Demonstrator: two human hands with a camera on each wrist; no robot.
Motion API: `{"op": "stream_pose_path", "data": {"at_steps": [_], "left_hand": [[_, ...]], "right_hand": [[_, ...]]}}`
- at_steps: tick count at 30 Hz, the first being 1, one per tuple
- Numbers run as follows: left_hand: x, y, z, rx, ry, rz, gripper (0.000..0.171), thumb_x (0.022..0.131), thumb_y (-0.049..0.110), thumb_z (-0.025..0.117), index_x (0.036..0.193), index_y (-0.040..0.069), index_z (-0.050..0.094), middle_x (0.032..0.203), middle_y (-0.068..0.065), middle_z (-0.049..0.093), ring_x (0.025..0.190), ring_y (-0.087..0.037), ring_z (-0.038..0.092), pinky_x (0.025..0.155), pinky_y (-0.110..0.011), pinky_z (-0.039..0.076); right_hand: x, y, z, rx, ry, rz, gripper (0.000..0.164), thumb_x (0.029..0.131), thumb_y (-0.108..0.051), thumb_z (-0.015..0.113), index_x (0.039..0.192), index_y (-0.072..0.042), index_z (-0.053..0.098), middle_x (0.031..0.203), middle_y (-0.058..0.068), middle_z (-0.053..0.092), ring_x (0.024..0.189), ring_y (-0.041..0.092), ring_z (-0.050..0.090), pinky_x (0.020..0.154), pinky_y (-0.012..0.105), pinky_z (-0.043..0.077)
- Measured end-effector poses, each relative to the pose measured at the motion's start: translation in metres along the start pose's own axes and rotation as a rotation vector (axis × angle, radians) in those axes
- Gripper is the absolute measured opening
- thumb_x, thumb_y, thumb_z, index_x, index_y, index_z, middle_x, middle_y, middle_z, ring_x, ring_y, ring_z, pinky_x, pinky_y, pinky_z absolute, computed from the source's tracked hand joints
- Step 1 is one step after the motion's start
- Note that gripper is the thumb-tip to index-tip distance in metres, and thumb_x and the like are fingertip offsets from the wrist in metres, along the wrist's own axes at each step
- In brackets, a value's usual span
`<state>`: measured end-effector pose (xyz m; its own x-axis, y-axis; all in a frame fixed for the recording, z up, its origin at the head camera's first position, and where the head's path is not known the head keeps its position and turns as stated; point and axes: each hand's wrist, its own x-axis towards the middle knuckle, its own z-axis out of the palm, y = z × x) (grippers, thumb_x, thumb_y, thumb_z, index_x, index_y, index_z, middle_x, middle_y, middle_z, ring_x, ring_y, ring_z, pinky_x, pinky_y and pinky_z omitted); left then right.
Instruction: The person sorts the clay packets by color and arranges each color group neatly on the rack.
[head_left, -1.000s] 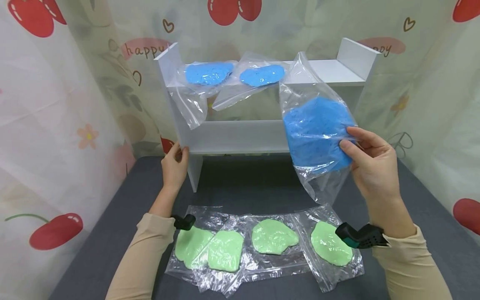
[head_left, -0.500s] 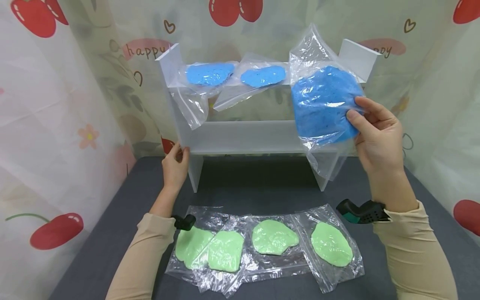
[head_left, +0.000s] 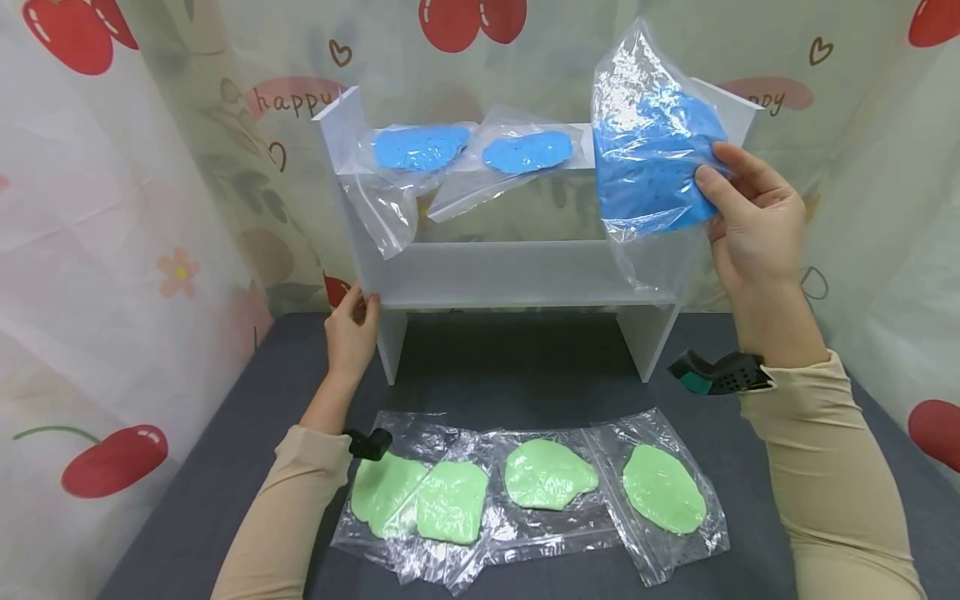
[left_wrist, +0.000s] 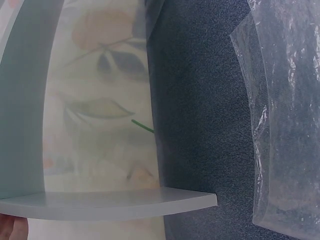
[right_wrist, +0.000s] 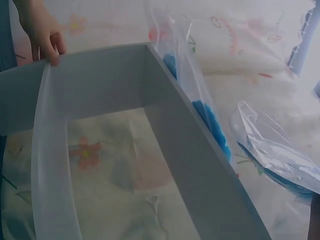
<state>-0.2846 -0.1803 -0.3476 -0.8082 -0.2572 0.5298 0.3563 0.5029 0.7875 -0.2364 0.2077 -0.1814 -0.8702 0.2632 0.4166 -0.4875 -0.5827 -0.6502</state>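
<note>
My right hand [head_left: 757, 217] pinches the right edge of a clear zip bag holding a flat blue slab [head_left: 660, 167]. That bag hangs raised in front of the right part of a white two-tier shelf [head_left: 487, 271]. In the right wrist view, the held bag [right_wrist: 272, 150] is beside the top board, apart from it. My left hand [head_left: 348, 337] grips the shelf's left side panel at lower-board height. On the top board lie two more bagged blue slabs, one at left [head_left: 422, 148] and one near the middle [head_left: 527, 152], their plastic drooping over the front edge.
Several bagged light green slabs lie in a row on the dark table [head_left: 510, 358] before the shelf: overlapping ones at left [head_left: 452, 502], one in the middle [head_left: 547, 475], one at right [head_left: 663, 489]. A printed curtain [head_left: 187, 167] encloses the back and sides.
My right hand has lifted the bagged blue slab from lower-board height up to the top board's level, drifting slightly right. My left hand has stayed on the side panel.
</note>
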Motion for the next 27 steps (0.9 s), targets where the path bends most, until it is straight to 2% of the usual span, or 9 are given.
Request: {"op": "stream_pose_path", "data": {"at_steps": [9,13,16,21,27], "left_hand": [[0.0,0.001,0.0,-0.006,-0.003,-0.009,0.036,0.095,0.014,0.053,0.13,0.007,0.055,0.116,-0.023,0.064,0.104,-0.033,0.065,0.086,-0.046,0.052],[0.0,0.0,0.0,-0.007,0.004,-0.003,0.036,0.095,0.014,0.053,0.13,0.006,0.056,0.116,-0.023,0.064,0.104,-0.033,0.065,0.086,-0.046,0.052],[0.0,0.0,0.0,-0.007,0.005,0.0,0.036,0.095,0.014,0.053,0.13,0.006,0.056,0.116,-0.023,0.064,0.104,-0.033,0.065,0.085,-0.046,0.052],[0.0,0.0,0.0,-0.002,0.001,0.004,0.036,0.095,0.014,0.053,0.13,0.007,0.055,0.117,-0.022,0.064,0.104,-0.033,0.065,0.085,-0.046,0.052],[0.0,-0.001,0.0,-0.013,0.001,-0.004,0.037,0.095,0.015,0.053,0.131,0.008,0.055,0.118,-0.022,0.063,0.106,-0.033,0.064,0.087,-0.046,0.052]], "right_hand": [[0.019,-0.002,0.004,-0.002,0.099,0.085,0.03,0.072,0.011,0.071,0.101,0.004,0.069,0.092,0.009,0.056,0.078,0.016,0.063,0.071,0.025,0.056],[0.026,-0.001,0.007,-0.019,0.131,0.107,0.03,0.07,0.01,0.073,0.098,0.002,0.07,0.091,0.007,0.058,0.074,0.015,0.063,0.063,0.019,0.055],[0.03,0.001,0.009,-0.037,0.147,0.114,0.026,0.071,0.01,0.073,0.096,0.002,0.071,0.089,0.007,0.059,0.07,0.014,0.063,0.058,0.019,0.054],[0.037,0.003,0.013,-0.06,0.191,0.135,0.02,0.074,0.01,0.071,0.092,0.001,0.071,0.09,0.006,0.059,0.072,0.014,0.065,0.065,0.024,0.056],[0.044,0.004,0.018,-0.073,0.209,0.117,0.017,0.073,0.008,0.072,0.089,0.003,0.07,0.084,0.007,0.061,0.067,0.013,0.064,0.058,0.019,0.054]]}}
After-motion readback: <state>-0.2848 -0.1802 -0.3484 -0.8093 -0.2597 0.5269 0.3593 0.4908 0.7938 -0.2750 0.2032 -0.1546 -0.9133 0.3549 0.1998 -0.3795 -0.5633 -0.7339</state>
